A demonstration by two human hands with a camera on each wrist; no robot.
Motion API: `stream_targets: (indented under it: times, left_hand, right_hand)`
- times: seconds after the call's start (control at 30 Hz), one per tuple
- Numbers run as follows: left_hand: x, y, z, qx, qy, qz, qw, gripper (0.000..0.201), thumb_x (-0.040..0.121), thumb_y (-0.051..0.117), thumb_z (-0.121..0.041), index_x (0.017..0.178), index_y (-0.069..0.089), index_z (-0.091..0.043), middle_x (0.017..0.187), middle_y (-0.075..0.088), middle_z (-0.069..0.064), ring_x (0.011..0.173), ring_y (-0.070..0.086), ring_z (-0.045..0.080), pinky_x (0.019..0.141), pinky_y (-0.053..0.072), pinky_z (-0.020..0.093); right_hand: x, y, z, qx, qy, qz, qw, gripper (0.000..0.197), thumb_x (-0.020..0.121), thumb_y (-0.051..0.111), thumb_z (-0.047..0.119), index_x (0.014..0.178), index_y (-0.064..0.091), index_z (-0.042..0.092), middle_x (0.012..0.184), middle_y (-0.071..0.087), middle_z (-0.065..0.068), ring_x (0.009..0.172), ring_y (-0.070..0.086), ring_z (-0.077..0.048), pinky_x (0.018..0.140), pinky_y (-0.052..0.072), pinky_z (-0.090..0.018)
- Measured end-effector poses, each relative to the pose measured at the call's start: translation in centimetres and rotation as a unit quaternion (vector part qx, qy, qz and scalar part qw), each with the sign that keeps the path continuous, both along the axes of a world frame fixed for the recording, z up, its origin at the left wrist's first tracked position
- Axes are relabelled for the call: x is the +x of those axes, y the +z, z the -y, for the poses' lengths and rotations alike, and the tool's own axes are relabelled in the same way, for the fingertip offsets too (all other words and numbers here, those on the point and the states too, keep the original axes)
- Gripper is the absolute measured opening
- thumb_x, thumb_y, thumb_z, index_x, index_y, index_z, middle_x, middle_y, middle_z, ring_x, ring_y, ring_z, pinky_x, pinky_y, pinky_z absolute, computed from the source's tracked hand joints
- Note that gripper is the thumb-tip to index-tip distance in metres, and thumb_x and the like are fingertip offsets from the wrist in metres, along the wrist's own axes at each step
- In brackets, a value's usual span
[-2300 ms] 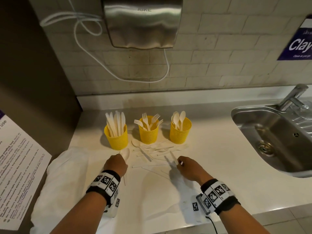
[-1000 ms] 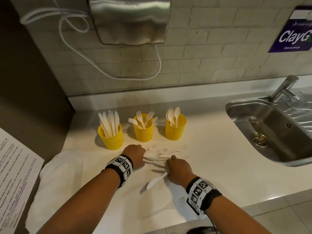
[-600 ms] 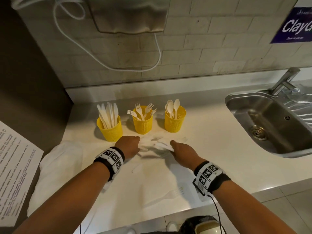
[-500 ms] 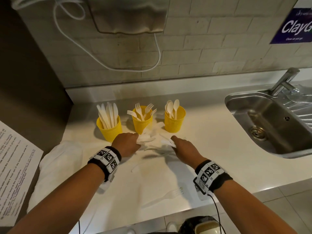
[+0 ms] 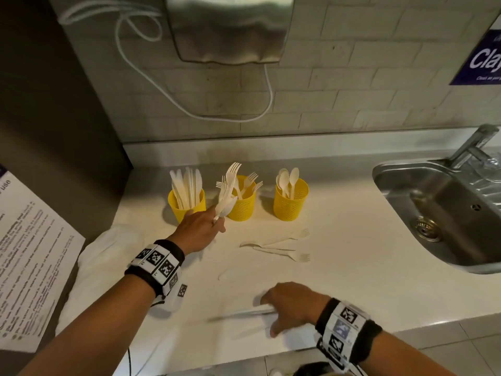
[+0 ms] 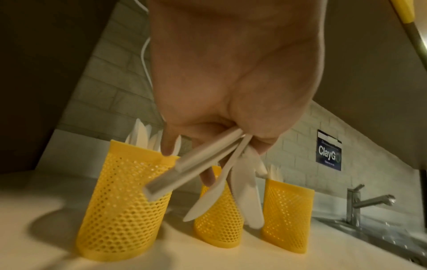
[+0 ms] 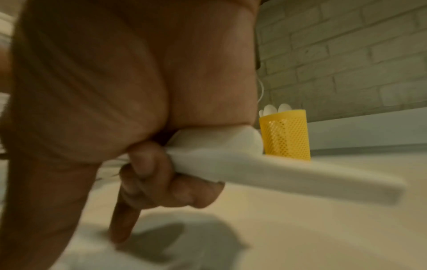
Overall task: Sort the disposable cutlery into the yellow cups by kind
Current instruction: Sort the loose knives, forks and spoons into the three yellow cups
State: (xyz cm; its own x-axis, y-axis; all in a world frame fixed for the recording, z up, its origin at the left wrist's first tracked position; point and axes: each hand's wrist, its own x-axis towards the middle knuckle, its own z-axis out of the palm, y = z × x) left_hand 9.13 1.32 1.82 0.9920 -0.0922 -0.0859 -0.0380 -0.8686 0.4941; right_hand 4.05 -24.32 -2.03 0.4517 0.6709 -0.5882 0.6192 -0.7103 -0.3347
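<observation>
Meanwhile, beside the left yellow cup [image 5: 186, 206], the left hand [image 5: 199, 230] grips a fan of white cutlery [image 6: 221, 175]; near the counter's front edge [image 5: 406, 333], the right hand [image 5: 294, 303] clutches a white utensil handle [image 7: 265, 169], with loose forks [image 5: 282, 248] between.

I face a grey tile wall [image 5: 352, 85] with a steel dryer [image 5: 230, 28] mounted on it, a white cord [image 5: 151, 74] looping below. White counter [image 5: 352, 267] in front of me, steel sink [image 5: 439, 213] and tap [image 5: 471, 145] at right, blue sign [image 5: 479, 61] top right, printed notice [image 5: 29, 256] and dark panel [image 5: 54, 104] at left. Dim warm light.
</observation>
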Motion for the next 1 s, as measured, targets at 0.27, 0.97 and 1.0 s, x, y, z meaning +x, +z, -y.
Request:
stream_targets:
  times: [0.27, 0.97, 1.0]
  left_hand:
    - [-0.5, -0.7, 1.6, -0.319, 0.070, -0.063, 0.943, 0.011, 0.091, 0.051, -0.005, 0.085, 0.058, -0.011, 0.077, 0.063, 0.001, 0.069, 0.063, 0.014, 0.078, 0.047, 0.030]
    - [-3.2, 1.1, 4.3, -0.586, 0.085, -0.260, 0.763, 0.032, 0.090, 0.062, -0.024, 0.117, 0.061, -0.007, 0.078, 0.068, 0.007, 0.068, 0.066, 0.017, 0.056, 0.053, 0.028]
    - [-3.3, 1.2, 4.3, -0.583, 0.094, -0.268, 0.761, 0.033, 0.089, 0.063, -0.027, 0.115, 0.061, -0.007, 0.071, 0.064, 0.005, 0.062, 0.061, 0.015, 0.052, 0.050, 0.027]
  right_hand:
    - [1.6, -0.9, 0.0, 0.069, -0.119, 0.075, 0.988, 0.044, 0.093, 0.053, 0.046, 0.124, 0.058, 0.014, 0.121, 0.059, -0.009, 0.110, 0.058, -0.029, 0.087, 0.043, -0.031]
    - [6.6, 4.3, -3.7, 0.340, 0.018, 0.466, 0.816, 0.023, 0.064, 0.085, 0.006, 0.082, 0.072, 0.009, 0.076, 0.059, -0.007, 0.062, 0.056, -0.024, 0.046, 0.045, -0.030]
    - [6.8, 4.1, -3.8, 0.344, 0.019, 0.468, 0.814, 0.021, 0.066, 0.083, 0.005, 0.083, 0.070, 0.009, 0.076, 0.059, -0.007, 0.063, 0.056, -0.024, 0.047, 0.046, -0.031]
